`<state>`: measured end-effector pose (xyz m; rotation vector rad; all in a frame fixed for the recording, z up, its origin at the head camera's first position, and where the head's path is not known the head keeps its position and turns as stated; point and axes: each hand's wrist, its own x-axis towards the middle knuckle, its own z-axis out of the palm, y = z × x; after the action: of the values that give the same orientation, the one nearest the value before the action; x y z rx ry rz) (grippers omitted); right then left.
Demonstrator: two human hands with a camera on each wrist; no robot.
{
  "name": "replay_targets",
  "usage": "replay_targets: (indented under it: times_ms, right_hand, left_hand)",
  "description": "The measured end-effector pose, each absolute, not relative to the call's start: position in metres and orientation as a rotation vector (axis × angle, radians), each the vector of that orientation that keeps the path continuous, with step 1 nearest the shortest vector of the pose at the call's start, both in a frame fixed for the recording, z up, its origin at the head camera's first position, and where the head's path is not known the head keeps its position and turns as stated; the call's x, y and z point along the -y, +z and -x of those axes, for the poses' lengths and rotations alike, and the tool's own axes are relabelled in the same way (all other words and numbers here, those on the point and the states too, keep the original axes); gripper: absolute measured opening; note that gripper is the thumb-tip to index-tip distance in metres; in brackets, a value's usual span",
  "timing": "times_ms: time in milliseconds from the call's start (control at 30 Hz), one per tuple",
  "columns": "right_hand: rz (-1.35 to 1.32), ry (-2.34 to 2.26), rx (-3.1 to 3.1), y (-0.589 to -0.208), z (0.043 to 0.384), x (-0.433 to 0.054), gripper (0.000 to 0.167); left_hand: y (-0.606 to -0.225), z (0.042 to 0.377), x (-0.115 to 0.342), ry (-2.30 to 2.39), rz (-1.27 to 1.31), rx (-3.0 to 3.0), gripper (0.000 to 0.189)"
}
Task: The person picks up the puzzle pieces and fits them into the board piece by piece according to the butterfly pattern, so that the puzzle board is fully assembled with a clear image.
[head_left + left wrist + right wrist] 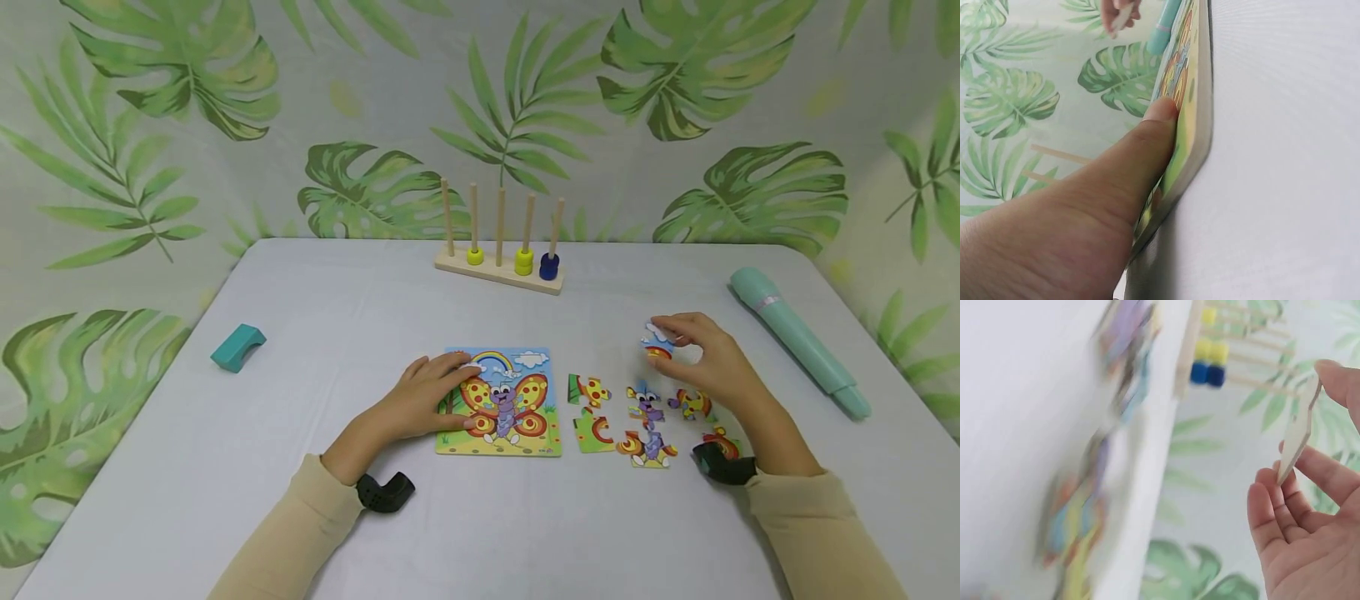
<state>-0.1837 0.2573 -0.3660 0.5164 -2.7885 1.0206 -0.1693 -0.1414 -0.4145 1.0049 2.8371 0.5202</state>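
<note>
My left hand (420, 398) rests on the left side of a butterfly puzzle board (513, 408), its fingers along the upper part and its thumb lower down. In the left wrist view the thumb (1161, 111) lies flat on the picture, near the board's thick edge. Between thumb and fingertips my right hand (711, 357) pinches a puzzle piece (657, 340) with cloud and red-yellow printing, held above the table. Its pale bare back (1300, 431) faces the right wrist view. Below that hand lie several loose pieces, including a purple face piece (647, 404) and a body piece (649, 450).
Behind the board stands a wooden peg stand (498, 271) with yellow and dark blue rings. A mint-green microphone-shaped toy (798, 342) lies at the right. At the left is a teal arch block (237, 347). A leaf-print cloth hangs behind the white table.
</note>
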Motion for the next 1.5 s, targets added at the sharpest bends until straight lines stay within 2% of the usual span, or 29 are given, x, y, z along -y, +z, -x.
replay_targets:
  times_ms: [333, 633, 1033, 1500]
  right_hand:
    - [-0.891, 1.089, 2.629, -0.348, 0.174, -0.189, 0.053]
    - [-0.983, 1.175, 2.771, -0.372, 0.182, -0.143, 0.054]
    - [-0.973, 1.053, 2.945, -0.398, 0.199, -0.125, 0.055]
    - [-1.029, 0.985, 2.968, -0.404, 0.204, -0.124, 0.057]
  left_hand:
    - [-0.415, 0.170, 0.141, 0.525, -1.006, -2.836, 0.072]
    - [-0.415, 0.170, 0.140, 0.498, -1.042, -2.849, 0.071]
    - [-0.409, 0.168, 0.128, 0.449, -1.042, -2.911, 0.065]
    - [-0.409, 0.170, 0.109, 0.195, -1.112, -2.986, 0.060]
